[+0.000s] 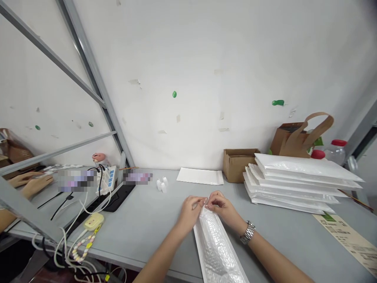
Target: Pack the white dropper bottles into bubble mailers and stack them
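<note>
A white bubble mailer [219, 251] stretches from the bottom of the view up to my two hands. My left hand [191, 210] pinches its far end between thumb and fingertips. Close beside it, my right hand [222, 206] grips the same end, and a metal watch sits on that wrist. The fingertips of both hands nearly meet there. Beyond my hands, a flat white mailer [200, 176] lies near the wall. Several small white bottle-like pieces [162, 184] stand to the left of it.
Stacked white mailers [291, 186] rise on the right, by a cardboard box [240, 165] and a brown paper bag [290, 139]. To the left are a power strip [108, 181], cables, a yellow case [94, 221] and a metal frame post. Another person's hands [31, 184] show at far left.
</note>
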Demonstrator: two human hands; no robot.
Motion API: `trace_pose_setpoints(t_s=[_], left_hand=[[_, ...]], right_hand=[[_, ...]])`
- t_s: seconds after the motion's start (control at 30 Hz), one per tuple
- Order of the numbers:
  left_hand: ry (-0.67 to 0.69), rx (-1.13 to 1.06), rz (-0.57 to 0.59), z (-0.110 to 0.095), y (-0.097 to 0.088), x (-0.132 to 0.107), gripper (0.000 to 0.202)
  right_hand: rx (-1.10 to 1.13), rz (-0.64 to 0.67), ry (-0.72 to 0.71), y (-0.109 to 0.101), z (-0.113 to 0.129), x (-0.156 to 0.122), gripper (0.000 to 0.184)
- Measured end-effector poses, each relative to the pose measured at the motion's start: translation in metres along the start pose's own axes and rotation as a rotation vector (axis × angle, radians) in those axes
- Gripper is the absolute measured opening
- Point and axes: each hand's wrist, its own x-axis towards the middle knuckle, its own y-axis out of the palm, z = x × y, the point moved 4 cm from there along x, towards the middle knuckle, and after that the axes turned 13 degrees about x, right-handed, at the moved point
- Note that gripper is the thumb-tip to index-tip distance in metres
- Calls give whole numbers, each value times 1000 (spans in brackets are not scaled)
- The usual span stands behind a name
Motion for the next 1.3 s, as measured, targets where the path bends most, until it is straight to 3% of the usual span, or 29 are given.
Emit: trace_pose_setpoints(t_s=[0.1, 0.17, 0.23, 0.33, 0.43, 0.5, 0.67, 0.83, 0.97, 1.07, 1.3], left_hand=[[41, 88, -39, -1, 2, -5, 39], [24, 11, -55, -2, 1, -5, 40], [-44, -142, -26, -4, 0, -2, 65], [-112, -335, 222, -14, 8, 0, 88], [-26, -400, 504, -33, 18, -4, 79], [-3, -419, 581, -40, 22, -4, 69], [-171, -512, 541, -20, 27, 15, 53], [-256, -590, 646, 4, 28, 26, 51], [-260, -530, 745, 5, 26, 19, 51], [-302, -516, 717, 4, 24, 15, 50], [-354, -574, 636, 8, 26, 17, 46]], right_hand=[[35, -72, -36, -7, -4, 3, 27], [1, -190, -87, -17, -2, 4, 27], [-67, -378, -160, -32, 5, 3, 26], [-131, -679, -271, -53, 16, -4, 24], [-148, -812, -324, -61, 22, -9, 23], [-128, -791, -296, -60, 21, -9, 24], [30, -629, -117, -50, 7, 0, 28], [335, -623, 146, -45, -3, 3, 70], [442, -324, 386, -31, -4, 4, 49], [443, -260, 410, -30, -6, 3, 43], [315, -35, 298, -36, -8, 10, 49]])
